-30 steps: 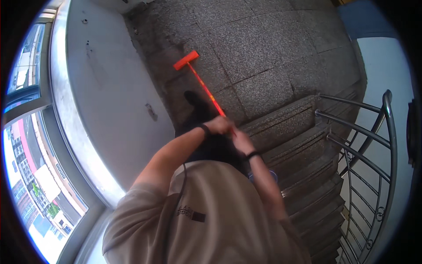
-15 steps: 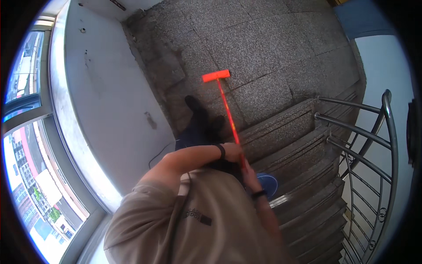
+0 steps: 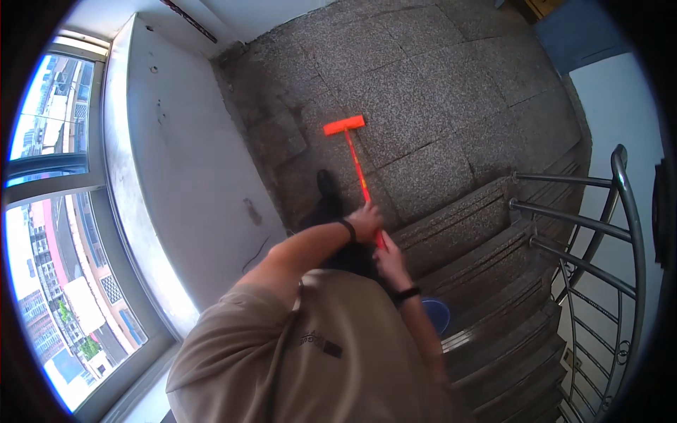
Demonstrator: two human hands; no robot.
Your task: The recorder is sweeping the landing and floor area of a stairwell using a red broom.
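I hold an orange-red mop [image 3: 344,125] with a wide T-shaped head and a long, thin handle. Its head is over the speckled stone floor [image 3: 416,92] of the landing, but I cannot tell how firmly it touches. My left hand [image 3: 364,223], with a black band at the wrist, is wrapped round the handle partway down. Behind it and a little to the right, my right hand [image 3: 390,259] closes round the handle near its end. A black band circles that wrist too.
Worn stone steps [image 3: 486,282] drop away at my right, beside a metal railing [image 3: 627,211]. A blue bucket [image 3: 436,315] stands on them near my right forearm. A white wall [image 3: 190,148] and windows [image 3: 56,233] run along my left. My dark shoe [image 3: 326,185] is on the landing.
Both hands have moved forward, and the left has shifted slightly left, farther along the handle from the right. The mop head has moved slightly left in view. More of the bucket is covered.
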